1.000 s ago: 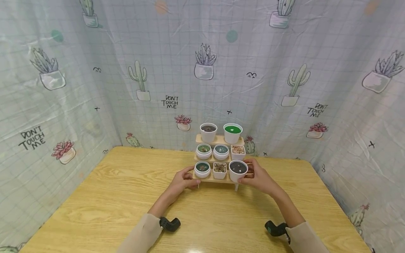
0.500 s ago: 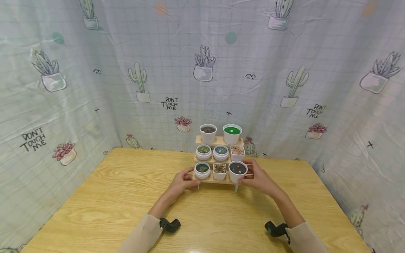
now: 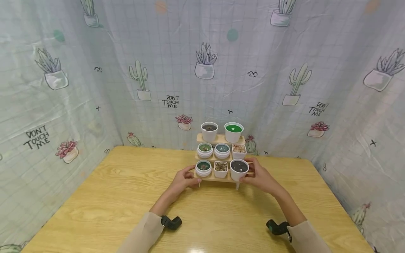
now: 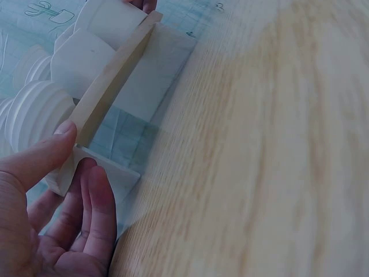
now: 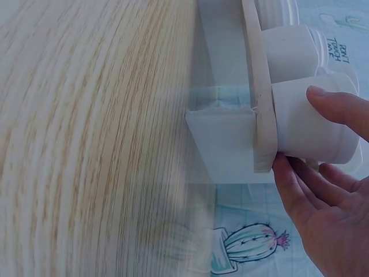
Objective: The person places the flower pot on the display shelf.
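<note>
A three-tier wooden plant stand [image 3: 218,179] with white legs holds several small white pots. My left hand [image 3: 182,181] grips the left end of its lowest shelf [image 4: 115,86]; the thumb lies on the board's edge and the fingers curl underneath. At the right end of that shelf, my right hand [image 3: 260,178] holds a round white pot [image 3: 239,171] with dark filling, thumb against its wall, fingers around its far side near the base [image 5: 308,124]. Beside it stand a square pot [image 3: 220,171] with pebbly filling and a ribbed round pot [image 3: 203,171].
The middle shelf carries two ribbed pots, one green-filled [image 3: 205,154], and a square pot [image 3: 238,154]. On top stand a grey-filled pot [image 3: 209,134] and a green-filled pot [image 3: 233,135]. Behind the wooden table [image 3: 126,182] hangs a cactus-print curtain [image 3: 177,45].
</note>
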Motion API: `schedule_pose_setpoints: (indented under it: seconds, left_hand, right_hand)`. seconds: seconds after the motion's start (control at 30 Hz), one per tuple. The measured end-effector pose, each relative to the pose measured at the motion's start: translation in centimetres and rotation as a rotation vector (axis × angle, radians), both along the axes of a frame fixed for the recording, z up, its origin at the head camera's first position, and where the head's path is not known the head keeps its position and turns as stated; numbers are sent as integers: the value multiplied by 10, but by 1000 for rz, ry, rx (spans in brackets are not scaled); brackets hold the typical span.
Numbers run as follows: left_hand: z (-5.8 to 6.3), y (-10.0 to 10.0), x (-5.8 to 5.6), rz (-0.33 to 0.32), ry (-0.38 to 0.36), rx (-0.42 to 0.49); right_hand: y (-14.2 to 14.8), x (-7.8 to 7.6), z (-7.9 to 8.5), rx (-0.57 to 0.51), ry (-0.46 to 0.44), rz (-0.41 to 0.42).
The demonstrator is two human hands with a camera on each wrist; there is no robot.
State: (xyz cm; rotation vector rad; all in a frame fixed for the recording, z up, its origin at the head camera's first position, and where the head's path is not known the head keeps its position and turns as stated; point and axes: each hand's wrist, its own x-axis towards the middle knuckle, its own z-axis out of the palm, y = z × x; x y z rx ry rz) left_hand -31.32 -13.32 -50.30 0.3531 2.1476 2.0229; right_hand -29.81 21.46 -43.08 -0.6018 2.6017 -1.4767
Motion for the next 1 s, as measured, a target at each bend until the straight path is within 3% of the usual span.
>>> schedule_pose_setpoints:
  seconds: [0.63, 1.0]
  left_hand:
    - [-2, -1, 3, 3, -4, 4]
    - [7, -10, 6, -44, -12, -23]
  right_hand:
    - [2, 4, 2, -29, 8, 62]
    - [20, 11, 19, 55, -22, 76]
